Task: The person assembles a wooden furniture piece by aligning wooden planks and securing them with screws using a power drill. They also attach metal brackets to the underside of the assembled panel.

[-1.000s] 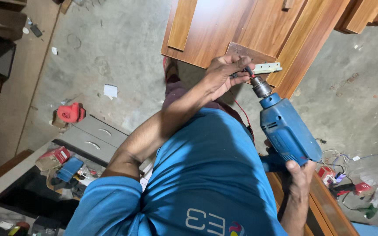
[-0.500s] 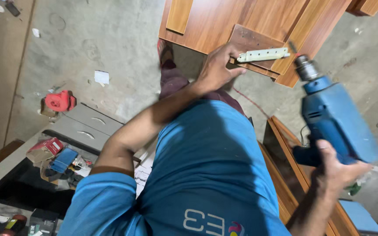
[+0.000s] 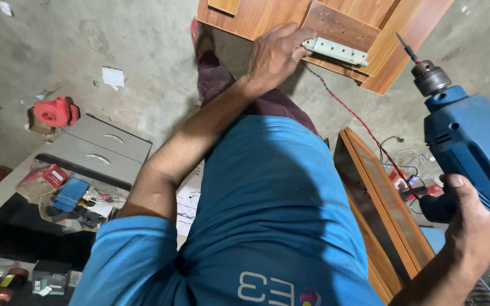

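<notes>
My left hand reaches forward and presses one end of a white metal hinge against a small brown board on a wooden cabinet panel. My right hand grips the handle of a blue power drill at the right edge of the view. The drill's bit points up and to the left, clear of the hinge and apart from the wood. My blue shirt fills the middle of the view.
A red cable runs across the concrete floor from the panel to a tangle of wires at the right. A wooden frame lies by my right side. A grey drawer unit, a red tool and a tray of small items sit at the left.
The drill has pulled back from the hinge and swung right, away from the panel. My left hand stays on the hinge.
</notes>
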